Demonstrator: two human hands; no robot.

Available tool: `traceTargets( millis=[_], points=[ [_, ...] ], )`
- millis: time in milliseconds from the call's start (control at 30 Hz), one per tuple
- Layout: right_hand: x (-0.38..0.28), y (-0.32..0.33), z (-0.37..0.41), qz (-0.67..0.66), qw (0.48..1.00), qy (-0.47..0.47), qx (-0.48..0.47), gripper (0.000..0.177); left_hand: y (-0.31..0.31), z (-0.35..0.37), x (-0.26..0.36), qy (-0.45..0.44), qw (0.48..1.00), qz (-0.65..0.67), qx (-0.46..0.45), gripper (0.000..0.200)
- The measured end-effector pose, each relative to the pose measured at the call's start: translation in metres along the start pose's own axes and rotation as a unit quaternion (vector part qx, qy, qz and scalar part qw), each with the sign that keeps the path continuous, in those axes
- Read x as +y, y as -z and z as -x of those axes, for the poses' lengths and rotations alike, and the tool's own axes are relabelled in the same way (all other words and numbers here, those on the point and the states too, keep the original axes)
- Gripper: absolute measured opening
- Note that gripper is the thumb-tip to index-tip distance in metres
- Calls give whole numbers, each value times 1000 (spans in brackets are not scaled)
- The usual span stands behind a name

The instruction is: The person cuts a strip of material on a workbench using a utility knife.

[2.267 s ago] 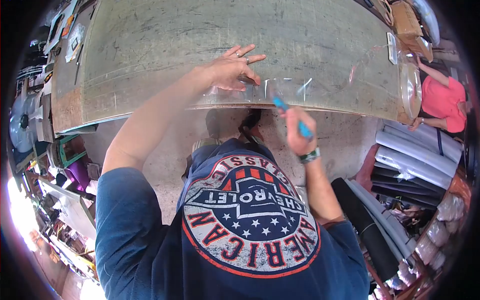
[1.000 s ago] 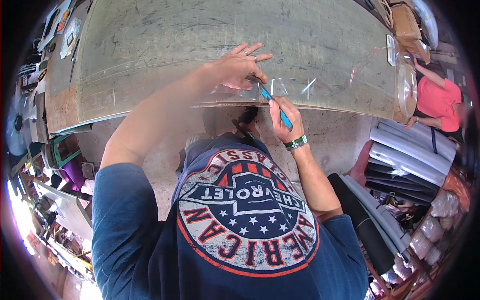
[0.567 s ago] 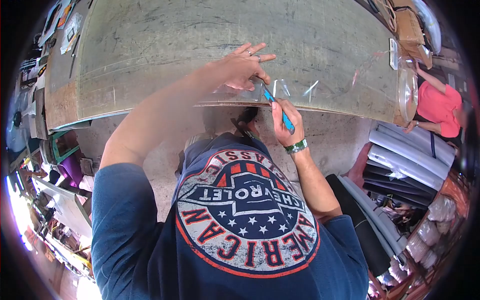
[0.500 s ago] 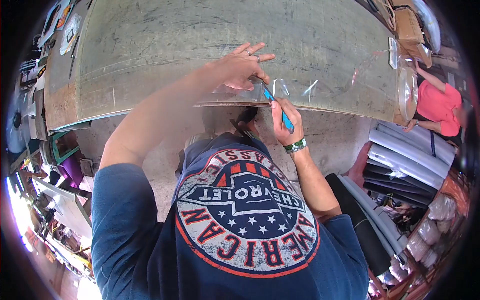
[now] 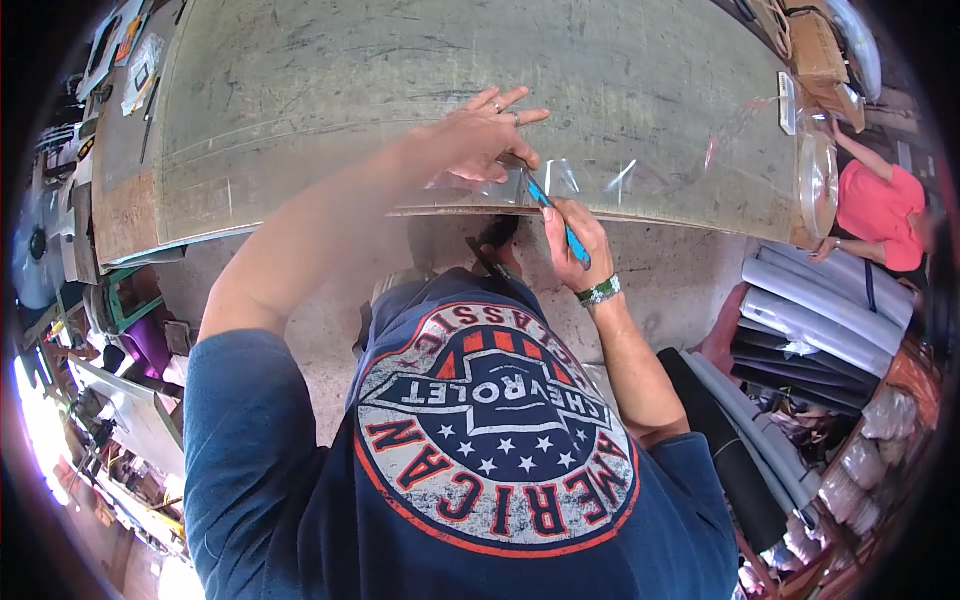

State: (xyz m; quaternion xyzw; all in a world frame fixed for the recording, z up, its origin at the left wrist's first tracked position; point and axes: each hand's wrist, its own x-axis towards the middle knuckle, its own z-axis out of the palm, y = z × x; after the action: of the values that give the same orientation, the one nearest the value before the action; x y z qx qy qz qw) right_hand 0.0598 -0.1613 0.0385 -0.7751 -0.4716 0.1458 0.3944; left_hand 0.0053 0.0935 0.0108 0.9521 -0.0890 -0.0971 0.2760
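Observation:
A strip of clear plastic sheet [image 5: 590,180] lies along the near edge of the worktable [image 5: 350,100], showing mainly by its glints. My left hand [image 5: 485,135] rests over it with fingers spread, pressing near the edge; a dark bit under its fingertips is too small to make out. In my right hand [image 5: 588,240] is a blue and black utility knife [image 5: 538,193], gripped like a pen. Its tip points away from me and meets the plastic just beside my left fingers.
A person in a pink shirt [image 5: 880,210] stands at the table's right end, by a roll of clear plastic [image 5: 817,185] and a cardboard box [image 5: 815,50]. Rolls of grey and black material [image 5: 815,320] lie at right. Tools and a plastic bag [image 5: 143,70] are at the far left.
My right hand and the knife have shifted very slightly toward me and to the right. My left hand stays in place on the plastic.

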Motion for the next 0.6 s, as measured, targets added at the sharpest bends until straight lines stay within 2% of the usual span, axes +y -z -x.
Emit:
traceTargets(
  millis=[200,333,400,500,600],
  points=[
    [-4,2,-17,7,1000,6,-25,14,6,0,0,-1,1000,-18,-8,59],
    [-9,12,-15,-23,997,-66,-36,19,10,-3,6,6,999,-23,-39,62],
    [-17,24,-1,-53,992,-105,-36,22,7,-3,2,-6,1000,-12,-23,62],
    [7,50,14,33,993,-74,88,37,5,1,3,-4,1000,11,-10,61],
    [50,70,-17,231,969,23,82,49,4,0,-4,-14,1000,11,-1,56]
  ],
)
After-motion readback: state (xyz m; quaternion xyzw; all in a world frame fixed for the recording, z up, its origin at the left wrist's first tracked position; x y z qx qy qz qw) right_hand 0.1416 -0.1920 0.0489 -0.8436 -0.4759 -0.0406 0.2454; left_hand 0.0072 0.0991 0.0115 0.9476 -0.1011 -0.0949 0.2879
